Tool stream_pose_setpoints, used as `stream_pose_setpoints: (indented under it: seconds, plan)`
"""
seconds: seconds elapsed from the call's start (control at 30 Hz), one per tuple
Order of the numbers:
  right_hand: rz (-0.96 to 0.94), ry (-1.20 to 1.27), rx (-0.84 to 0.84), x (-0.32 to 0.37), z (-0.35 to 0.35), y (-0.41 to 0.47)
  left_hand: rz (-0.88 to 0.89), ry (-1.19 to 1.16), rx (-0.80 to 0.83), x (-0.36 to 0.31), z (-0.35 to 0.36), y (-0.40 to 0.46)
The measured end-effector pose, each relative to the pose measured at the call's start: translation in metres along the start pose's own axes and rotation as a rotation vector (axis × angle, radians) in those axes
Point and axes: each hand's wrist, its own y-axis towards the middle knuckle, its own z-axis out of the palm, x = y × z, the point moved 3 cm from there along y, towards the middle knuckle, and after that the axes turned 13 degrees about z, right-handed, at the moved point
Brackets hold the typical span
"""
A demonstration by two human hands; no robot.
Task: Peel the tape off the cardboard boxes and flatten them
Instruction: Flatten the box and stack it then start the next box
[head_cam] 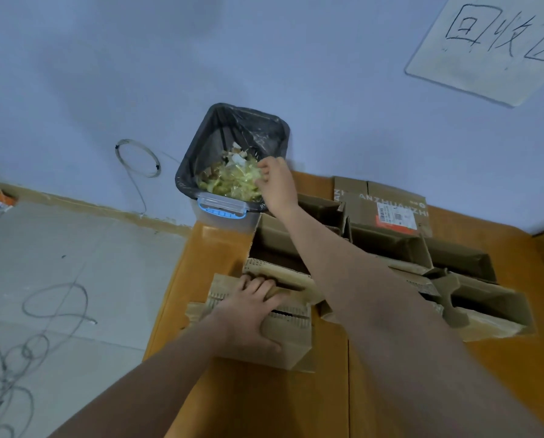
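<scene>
A small cardboard box (289,336) lies at the left edge of the wooden table (251,403), its flaps spread. My left hand (251,314) presses down on it, fingers hooked over a flap edge. My right hand (275,181) reaches over the rim of the black-lined waste bin (198,153), fingertips pinched at the pile of crumpled yellowish tape (229,181) inside. Whether a piece of tape is still between the fingers cannot be told. More cardboard boxes (397,245) lie opened behind and to the right.
A box with a shipping label (391,207) lies at the table's far edge against the wall. A handwritten paper sign (492,45) hangs on the wall at upper right. Loose cables (27,349) trail on the tiled floor to the left.
</scene>
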Motion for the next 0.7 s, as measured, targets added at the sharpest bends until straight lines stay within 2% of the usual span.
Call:
stream_pose_setpoints:
  seconds: [0.23, 0.37, 0.47, 0.57, 0.7]
  plan:
    - [-0.071, -0.107, 0.065, 0.021, 0.041, 0.02, 0.007, -0.034, 0.029, 0.004, -0.01, 0.008]
    - [-0.139, -0.337, 0.098, 0.024, 0.057, 0.031, 0.022, -0.037, 0.021, 0.012, -0.008, 0.014]
    - [-0.231, -0.542, 0.057, 0.023, 0.066, 0.036, 0.028, -0.033, 0.036, 0.017, -0.007, 0.018]
    - [-0.339, -0.655, -0.016, 0.024, 0.075, 0.039, 0.026, -0.068, -0.058, 0.018, -0.006, 0.018]
    - [-0.332, -0.753, -0.062, 0.028, 0.084, 0.045, 0.029, -0.07, -0.116, 0.016, -0.006, 0.014]
